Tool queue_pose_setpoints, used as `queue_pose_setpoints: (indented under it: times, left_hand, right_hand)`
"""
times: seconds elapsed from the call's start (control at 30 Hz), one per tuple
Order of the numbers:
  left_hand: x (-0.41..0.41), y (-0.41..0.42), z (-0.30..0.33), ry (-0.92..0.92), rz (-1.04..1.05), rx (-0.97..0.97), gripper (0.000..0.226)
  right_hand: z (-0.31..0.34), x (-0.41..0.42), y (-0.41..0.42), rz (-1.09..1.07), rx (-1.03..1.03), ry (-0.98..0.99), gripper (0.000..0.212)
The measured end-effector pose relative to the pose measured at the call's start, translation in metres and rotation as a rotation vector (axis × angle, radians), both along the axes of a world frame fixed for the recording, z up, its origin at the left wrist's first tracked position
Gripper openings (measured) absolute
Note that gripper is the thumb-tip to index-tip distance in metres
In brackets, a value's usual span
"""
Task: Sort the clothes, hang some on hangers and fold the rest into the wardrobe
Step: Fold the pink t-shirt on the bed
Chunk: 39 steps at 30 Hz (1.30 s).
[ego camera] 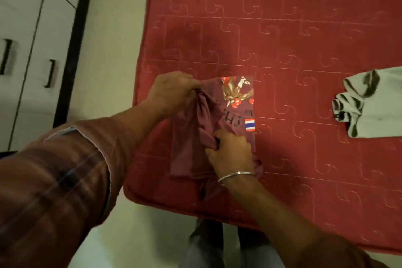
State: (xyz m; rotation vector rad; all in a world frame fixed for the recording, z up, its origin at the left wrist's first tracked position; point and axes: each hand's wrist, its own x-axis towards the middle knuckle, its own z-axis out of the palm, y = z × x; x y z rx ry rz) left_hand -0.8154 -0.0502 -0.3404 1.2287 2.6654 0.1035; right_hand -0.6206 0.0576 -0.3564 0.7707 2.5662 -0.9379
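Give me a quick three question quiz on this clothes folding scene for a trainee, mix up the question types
1. True or false: both hands grip the maroon T-shirt.
2. The pale garment lies: A) under the T-shirt, B) apart from it on the red mattress, C) on the floor.
3. Which wrist wears a metal bangle?

Key: 1 true, the left hand and right hand each pinch its cloth. 2 B. 3 the right.
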Motion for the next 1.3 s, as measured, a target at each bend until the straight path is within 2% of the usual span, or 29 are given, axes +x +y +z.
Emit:
queue_pose_setpoints:
  times: [0.13,0.23,0.33,0.4,0.47,0.5,0.57,0.6,0.63,0.7,0.8,0.9,1.0,1.1,1.23,1.3]
  left_hand:
    - [0.004,-0.038,-0.033,-0.088,0.153,0.001,0.028]
    - [0.011,-0.048,-0.056,-0.155,0.273,0.055,0.037]
    - [0.031,-0.046,-0.064,-0.239,0.5,0.195,0.045]
    - [0.049,-0.04,-0.065,-0.202,0.629,0.171,0.045]
    - [0.066,-0.028,-0.066,-0.08,0.569,0.115,0.051]
    - [0.071,-0.021,-0.069,-0.057,0.442,0.145,0.051]
    - [0.083,-0.008,-0.082,-0.083,0.108,0.183,0.046]
    - [0.09,-0.003,-0.088,-0.12,-0.002,0.157,0.047]
    - [0.098,-0.001,-0.094,-0.157,-0.043,0.113,0.049]
    - [0.112,-0.001,-0.101,-0.179,-0.006,0.017,0.052]
    - [0.131,-0.007,-0.106,-0.132,0.09,-0.074,0.058]
    - [0.144,-0.017,-0.105,-0.075,0.147,-0.135,0.064]
    - [0.147,-0.026,-0.103,-0.044,0.304,-0.209,0.069]
    - [0.144,-0.033,-0.098,-0.061,0.548,-0.274,0.073]
    - [0.136,-0.024,-0.087,-0.139,0.819,-0.122,0.065]
    - [0.126,-0.016,-0.081,-0.111,0.877,-0.103,0.06]
  right_hand:
    - [-0.03,-0.014,-0.041,0.085,0.007,-0.046,0.032]
    - [-0.048,-0.016,-0.062,0.179,-0.084,0.016,0.031]
    - [-0.05,-0.009,-0.07,0.397,-0.171,0.022,0.031]
    - [-0.044,-0.003,-0.063,0.412,-0.178,0.058,0.032]
    - [-0.042,0.004,-0.047,0.311,-0.041,0.161,0.028]
    - [-0.045,0.008,-0.037,0.268,0.089,0.179,0.026]
    - [-0.048,0.02,-0.016,0.214,0.338,0.044,0.033]
    - [-0.05,0.028,-0.008,0.212,0.395,-0.039,0.037]
    - [-0.054,0.036,-0.003,0.227,0.392,-0.085,0.037]
    - [-0.057,0.054,-0.001,0.321,0.246,-0.103,0.032]
    - [-0.048,0.076,-0.016,0.595,0.052,-0.114,0.026]
    - [-0.036,0.088,-0.031,0.738,0.096,0.012,0.027]
    - [-0.033,0.072,-0.021,0.486,0.089,0.088,0.029]
    - [-0.038,0.044,0.011,0.189,0.15,0.149,0.018]
    - [-0.052,0.013,0.053,-0.041,0.187,0.152,0.014]
    - [-0.059,0.005,0.064,-0.055,0.218,0.137,0.019]
